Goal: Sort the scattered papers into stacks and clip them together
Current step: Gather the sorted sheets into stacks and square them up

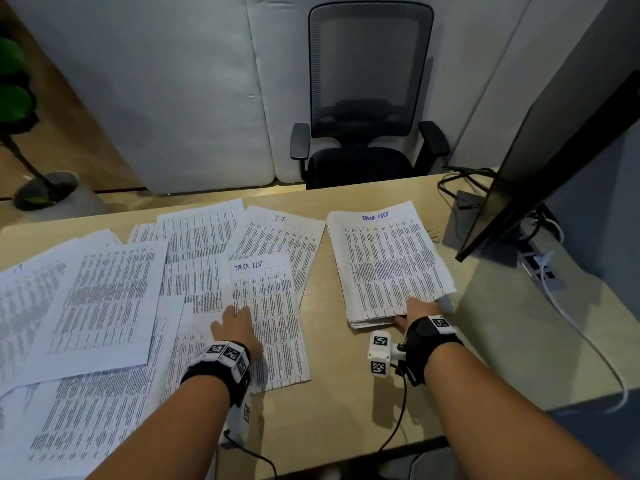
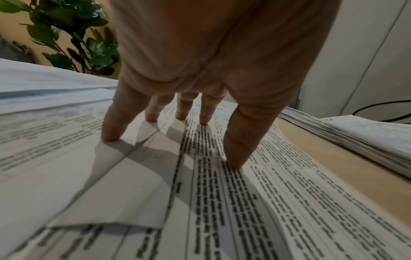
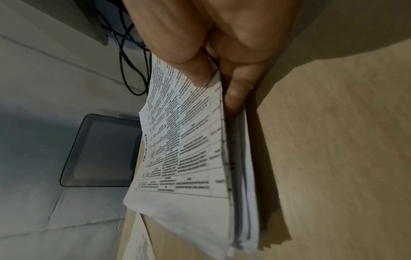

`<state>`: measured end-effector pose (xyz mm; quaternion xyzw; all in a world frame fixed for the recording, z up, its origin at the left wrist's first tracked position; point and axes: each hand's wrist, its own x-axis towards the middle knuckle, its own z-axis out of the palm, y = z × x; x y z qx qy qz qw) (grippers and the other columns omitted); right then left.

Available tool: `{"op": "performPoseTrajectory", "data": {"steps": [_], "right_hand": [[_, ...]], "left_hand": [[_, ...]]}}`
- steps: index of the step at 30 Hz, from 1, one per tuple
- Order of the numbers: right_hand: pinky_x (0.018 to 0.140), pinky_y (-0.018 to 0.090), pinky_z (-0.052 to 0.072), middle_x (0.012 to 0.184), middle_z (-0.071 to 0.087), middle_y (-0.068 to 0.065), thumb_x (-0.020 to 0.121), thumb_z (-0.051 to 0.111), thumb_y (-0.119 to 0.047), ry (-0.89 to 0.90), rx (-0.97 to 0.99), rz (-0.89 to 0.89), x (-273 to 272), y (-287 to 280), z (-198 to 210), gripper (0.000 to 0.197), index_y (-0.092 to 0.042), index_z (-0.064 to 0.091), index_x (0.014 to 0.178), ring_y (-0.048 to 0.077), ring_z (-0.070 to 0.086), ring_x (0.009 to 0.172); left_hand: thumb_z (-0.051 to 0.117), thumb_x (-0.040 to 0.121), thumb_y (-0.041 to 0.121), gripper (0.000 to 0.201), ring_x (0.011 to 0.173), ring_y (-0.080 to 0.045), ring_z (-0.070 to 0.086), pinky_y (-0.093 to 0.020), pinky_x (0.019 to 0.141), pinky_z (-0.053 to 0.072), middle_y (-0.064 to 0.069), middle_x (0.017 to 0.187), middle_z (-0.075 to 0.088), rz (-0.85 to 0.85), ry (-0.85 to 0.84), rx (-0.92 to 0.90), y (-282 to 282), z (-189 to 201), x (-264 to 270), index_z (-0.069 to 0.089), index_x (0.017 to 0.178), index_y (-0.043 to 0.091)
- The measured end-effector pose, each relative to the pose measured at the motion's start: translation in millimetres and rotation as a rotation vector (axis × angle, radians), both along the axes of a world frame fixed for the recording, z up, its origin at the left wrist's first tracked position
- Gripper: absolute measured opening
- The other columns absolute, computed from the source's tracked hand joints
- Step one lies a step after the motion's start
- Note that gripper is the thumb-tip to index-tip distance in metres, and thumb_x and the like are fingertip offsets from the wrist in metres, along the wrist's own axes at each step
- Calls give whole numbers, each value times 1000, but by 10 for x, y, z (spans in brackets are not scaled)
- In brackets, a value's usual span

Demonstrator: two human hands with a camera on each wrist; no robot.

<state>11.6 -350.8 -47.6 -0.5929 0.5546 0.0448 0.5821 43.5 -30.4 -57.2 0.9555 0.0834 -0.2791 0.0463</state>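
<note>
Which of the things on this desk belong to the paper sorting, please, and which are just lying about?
Part of the job:
TASK LIST stack, gripped by right hand
loose TASK LIST sheet, pressed by left hand
scattered papers
binder clips

Lying about:
monitor
cables
office chair
plant

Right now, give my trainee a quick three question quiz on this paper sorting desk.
1. True or false: the right hand grips the near edge of the Task List stack.
2. Which heading tops the loose sheet under the left hand: A) I.T. B) Task List C) Invoice?
3. What lies on the desk just right of the stack's far corner?

Key: 1 true. 2 B. 3 binder clips.
</note>
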Motion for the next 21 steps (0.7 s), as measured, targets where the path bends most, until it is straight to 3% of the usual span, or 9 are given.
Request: {"op": "performPoseTrajectory", "data": {"steps": [2,4,6,10,14,16,18,21], "right_hand": [[68,38,55,91,58,13,94,51,-17,-35,29,-45,-20,60,9,14,-9,49,105,27,58,74],[49,29,47,65,58,11,93,46,-22,36,40,-127,-36,89,-39,18,-8,53,101,24,53,53],[48,27,43,54,55,10,91,43,-31,70,41,-115,-109,144,-51,26,-8,55,93,22,49,45],[51,26,43,57,53,11,90,38,-29,62,77,-17,-248,381,-25,30,-8,51,71,23,49,47],[47,21,35,35,38,5,88,33,-9,77,197,106,-260,747,59,28,-10,40,61,17,38,40],[42,14,32,31,34,2,92,31,-10,47,309,162,-254,937,31,31,-13,32,62,13,33,32],[45,18,32,38,38,4,89,36,-12,22,345,204,-235,1140,33,26,-14,36,63,14,34,33],[49,30,40,56,49,9,89,42,-9,-26,239,315,-213,1464,87,17,-9,52,76,20,42,45]], "left_hand": [[69,78,22,73,136,-36,28,-41,113,27,-8,156,16,-17,-15,0,27,5,-8,33,141,20],[72,75,28,76,136,-37,28,-41,113,29,-8,156,17,-32,-19,-12,65,11,-12,34,141,22],[74,75,29,77,137,-37,27,-43,112,31,-9,156,17,-20,-7,-36,103,45,-32,35,142,23],[67,79,13,66,127,-36,40,-39,102,41,-12,146,31,41,-86,-106,216,108,-79,42,139,19],[56,85,7,63,123,-35,45,-42,97,47,-15,143,36,82,-173,-160,401,170,-129,38,144,18],[54,87,9,62,123,-34,46,-45,97,47,-14,141,38,106,-192,-151,512,211,-150,36,145,20],[54,85,10,63,124,-34,43,-47,99,45,-13,140,39,146,-214,-133,647,254,-174,36,145,20],[56,83,13,68,131,-35,34,-50,103,40,-12,146,31,229,-240,-120,906,279,-223,31,147,20]]}}
